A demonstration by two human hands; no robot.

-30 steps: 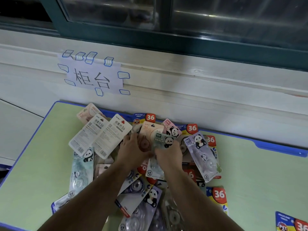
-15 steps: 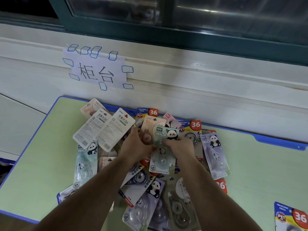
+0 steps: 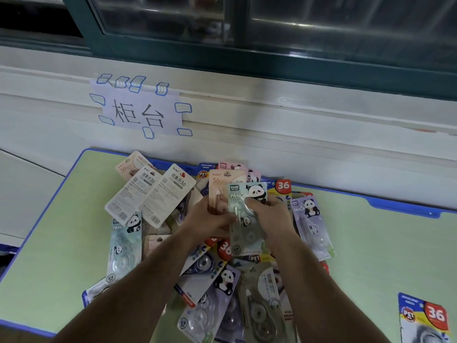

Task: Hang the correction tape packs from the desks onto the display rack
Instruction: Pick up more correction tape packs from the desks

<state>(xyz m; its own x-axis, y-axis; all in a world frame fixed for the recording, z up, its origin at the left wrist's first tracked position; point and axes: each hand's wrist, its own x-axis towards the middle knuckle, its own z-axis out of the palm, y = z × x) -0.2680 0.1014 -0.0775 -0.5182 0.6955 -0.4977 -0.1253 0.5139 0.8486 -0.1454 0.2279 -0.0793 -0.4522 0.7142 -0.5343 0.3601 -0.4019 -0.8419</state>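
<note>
A: What lies nearest?

B: A lone blue-and-yellow pack (image 3: 423, 318) sits at the near right corner of the green desk (image 3: 54, 256), well apart from the rest. Both bare forearms reach forward from the bottom edge, over the near end of the pile of correction tape packs (image 3: 210, 305).

A: And the hands?

B: They are close together above the pile's middle. The left hand (image 3: 207, 220) grips the lower part of a peach pack (image 3: 223, 180), fingers curled round it. The right hand (image 3: 274, 217) pinches a mint panda pack (image 3: 243, 194), fingers bent over its front just below the panda. The mint one stands upright in front of the peach one and overlaps it (whether the left thumb also touches it, I cannot tell).

A: Around them?

B: Packs lie flat and overlapping. There is a pale blue panda pack (image 3: 125, 243) to the left and a lilac panda pack (image 3: 309, 224) just beside the right wrist. Two white packs (image 3: 153, 194) lie back-side up toward the far left of the heap.

A: Beyond the desk?

B: The heap reaches the desk's far blue edge, against a white wall. A paper sign (image 3: 141, 112) with two handwritten characters is taped there. Above it runs a dark green window frame (image 3: 247, 60).
</note>
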